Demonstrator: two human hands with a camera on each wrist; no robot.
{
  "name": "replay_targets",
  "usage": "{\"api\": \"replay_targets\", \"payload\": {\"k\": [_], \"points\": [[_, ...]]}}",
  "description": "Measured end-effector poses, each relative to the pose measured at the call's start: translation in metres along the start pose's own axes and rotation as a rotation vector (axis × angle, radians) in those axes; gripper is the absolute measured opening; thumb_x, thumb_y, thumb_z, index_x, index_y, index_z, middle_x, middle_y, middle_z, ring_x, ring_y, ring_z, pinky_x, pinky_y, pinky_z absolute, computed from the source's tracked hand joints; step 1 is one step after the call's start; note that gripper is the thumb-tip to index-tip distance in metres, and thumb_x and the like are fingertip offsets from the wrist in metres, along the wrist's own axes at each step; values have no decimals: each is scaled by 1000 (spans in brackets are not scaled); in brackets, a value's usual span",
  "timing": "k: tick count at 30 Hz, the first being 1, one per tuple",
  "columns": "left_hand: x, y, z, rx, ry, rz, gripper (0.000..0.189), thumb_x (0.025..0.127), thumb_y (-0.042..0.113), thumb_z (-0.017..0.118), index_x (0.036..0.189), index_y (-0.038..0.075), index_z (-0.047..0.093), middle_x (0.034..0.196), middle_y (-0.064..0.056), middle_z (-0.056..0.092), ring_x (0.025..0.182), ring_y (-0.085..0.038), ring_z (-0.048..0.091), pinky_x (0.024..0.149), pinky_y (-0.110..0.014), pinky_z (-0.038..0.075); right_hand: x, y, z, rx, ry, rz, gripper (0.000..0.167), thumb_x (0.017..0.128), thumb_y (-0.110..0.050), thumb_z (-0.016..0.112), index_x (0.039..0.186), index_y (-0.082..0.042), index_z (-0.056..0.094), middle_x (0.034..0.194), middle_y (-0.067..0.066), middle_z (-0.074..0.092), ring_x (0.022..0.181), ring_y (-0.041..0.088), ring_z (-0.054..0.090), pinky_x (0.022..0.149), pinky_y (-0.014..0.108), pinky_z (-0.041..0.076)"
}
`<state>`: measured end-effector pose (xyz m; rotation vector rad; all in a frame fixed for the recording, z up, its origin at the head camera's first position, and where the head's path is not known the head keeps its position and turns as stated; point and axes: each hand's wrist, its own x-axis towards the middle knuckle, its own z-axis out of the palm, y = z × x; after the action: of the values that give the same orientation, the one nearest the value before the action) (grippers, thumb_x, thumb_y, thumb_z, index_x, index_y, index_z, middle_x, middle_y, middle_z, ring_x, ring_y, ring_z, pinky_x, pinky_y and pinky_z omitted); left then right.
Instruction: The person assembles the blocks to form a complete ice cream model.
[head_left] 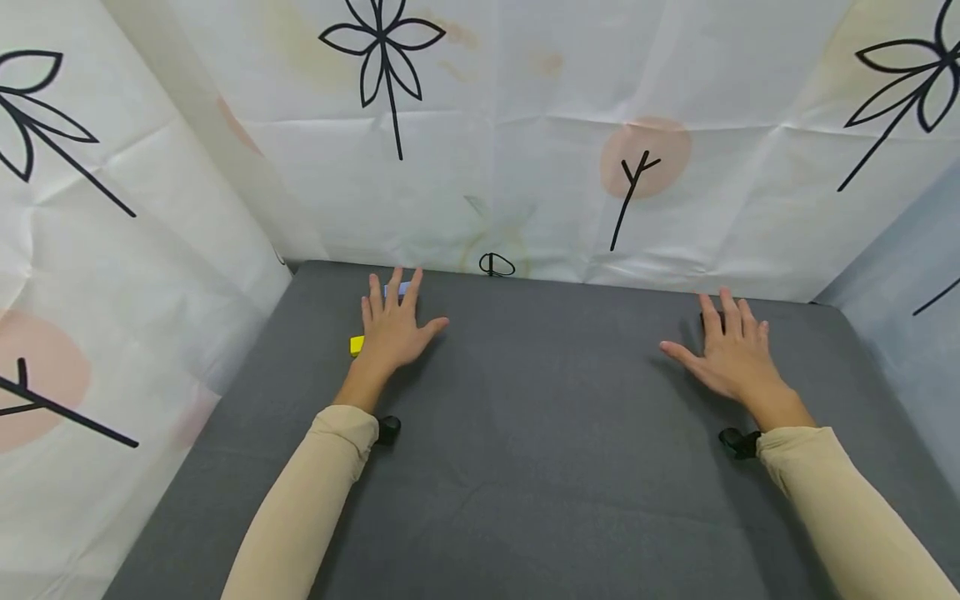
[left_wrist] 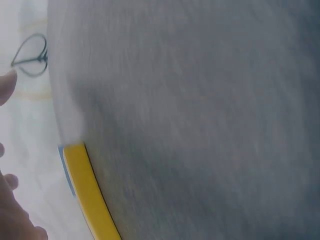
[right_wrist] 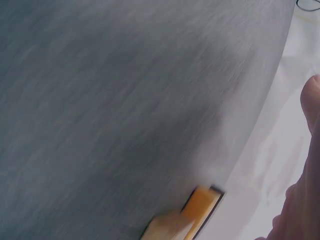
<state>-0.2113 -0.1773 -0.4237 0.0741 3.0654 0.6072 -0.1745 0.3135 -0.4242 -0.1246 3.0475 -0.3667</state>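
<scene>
My left hand (head_left: 393, 329) is held over the far left of the table, fingers spread and straight, nothing in its grip. Partly hidden behind it are a yellow block-like piece (head_left: 356, 345) and a light blue piece (head_left: 403, 288). The left wrist view shows the yellow piece (left_wrist: 90, 192) as a long bar with a blue edge (left_wrist: 66, 167) beyond it. Over the far right, my right hand (head_left: 731, 354) also has its fingers spread and holds nothing. Under it, the right wrist view shows an orange piece (right_wrist: 201, 202) with a dark border and a blurred tan piece (right_wrist: 167, 226).
A dark grey cloth covers the table (head_left: 540, 433). White fabric (head_left: 525, 192) with black plant drawings rises along its back edge, with more fabric (head_left: 135, 275) on the left side. Black straps with small devices (head_left: 738, 443) sit at both wrists.
</scene>
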Motion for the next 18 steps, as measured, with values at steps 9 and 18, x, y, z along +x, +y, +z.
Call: {"api": "replay_targets", "payload": {"k": [9,18], "points": [[-12,-30,-15,-32,-5,-64,96,98,52,64,167,25,2,168,-22,10,157,-49,-5,124,-70,7,-19,36,-5,22,-20,70,112,95,-71,51,163,-3,-6,166,33,-15,144,68,6,108,82,18],[-13,-52,-25,-135,-72,-92,96,96,44,70,167,23,7,160,-25,23,142,-49,20,110,-68,27,-34,63,1,153,38,119,104,98,-60,58,163,0,2,162,40,0,133,70,15,100,82,20]]}}
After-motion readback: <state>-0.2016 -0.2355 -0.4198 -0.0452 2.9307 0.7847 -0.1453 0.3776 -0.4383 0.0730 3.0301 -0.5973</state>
